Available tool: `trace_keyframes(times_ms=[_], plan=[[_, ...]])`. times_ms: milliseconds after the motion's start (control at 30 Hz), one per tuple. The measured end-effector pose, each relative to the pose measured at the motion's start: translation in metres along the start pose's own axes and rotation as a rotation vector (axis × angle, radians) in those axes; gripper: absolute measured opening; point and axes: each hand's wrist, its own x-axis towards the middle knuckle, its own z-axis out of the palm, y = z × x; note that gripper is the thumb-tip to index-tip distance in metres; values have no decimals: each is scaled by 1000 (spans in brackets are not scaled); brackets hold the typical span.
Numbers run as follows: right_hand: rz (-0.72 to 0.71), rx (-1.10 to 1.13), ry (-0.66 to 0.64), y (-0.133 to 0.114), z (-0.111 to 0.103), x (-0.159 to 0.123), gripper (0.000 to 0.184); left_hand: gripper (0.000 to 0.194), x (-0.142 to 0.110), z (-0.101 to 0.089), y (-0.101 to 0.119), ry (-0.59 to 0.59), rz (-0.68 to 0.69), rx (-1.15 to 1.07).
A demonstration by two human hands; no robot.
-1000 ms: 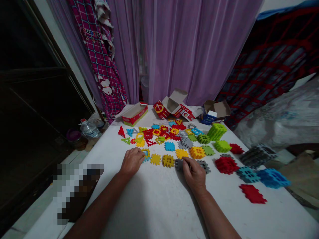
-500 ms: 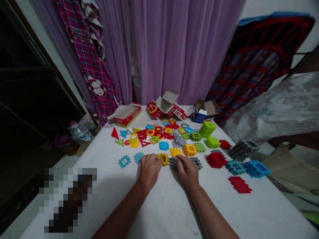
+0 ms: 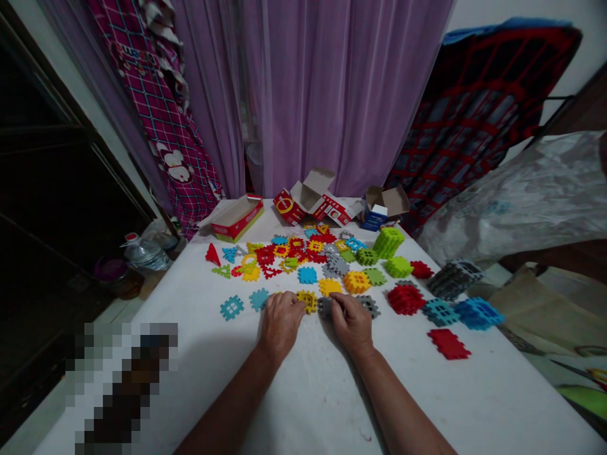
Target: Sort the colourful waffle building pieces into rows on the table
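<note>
Curled fingers of my left hand (image 3: 281,323) hold a yellow interlocking building tile (image 3: 309,302) with a window-like opening, the thumb at its left edge. My right hand (image 3: 353,321) is closed over a grey interlocking tile (image 3: 325,308), whose left part shows beside the fingers. Another grey tile (image 3: 368,306) lies partly behind that hand. Two blue-green tiles, one windowed (image 3: 232,307) and one plain (image 3: 258,299), lie left of my left hand. Just beyond the hands are a flat yellow tile (image 3: 330,287) and a yellow stack (image 3: 356,282).
Stacks of red (image 3: 406,299), blue (image 3: 480,313) and dark grey tiles (image 3: 454,280) stand at the right, with a red tile (image 3: 449,344) nearer me. Mixed pieces (image 3: 284,253) spread across the middle. Opened boxes (image 3: 237,218) line the far edge of the white table (image 3: 303,392).
The whole view has shifted slightly, so things appear a little further left. Both hands keep nearly the same pose beside the yellow and grey tiles.
</note>
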Motion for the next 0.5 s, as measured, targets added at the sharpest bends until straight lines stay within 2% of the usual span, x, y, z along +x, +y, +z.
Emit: trace_keyframes(times_ms=[333,500], plan=[[14,1,2,0,1,0,23,10,-1,4,1,24,-1,-26],[9,-1,19,0,1,0,23,18,-4,1,-4,39,-7,-42]])
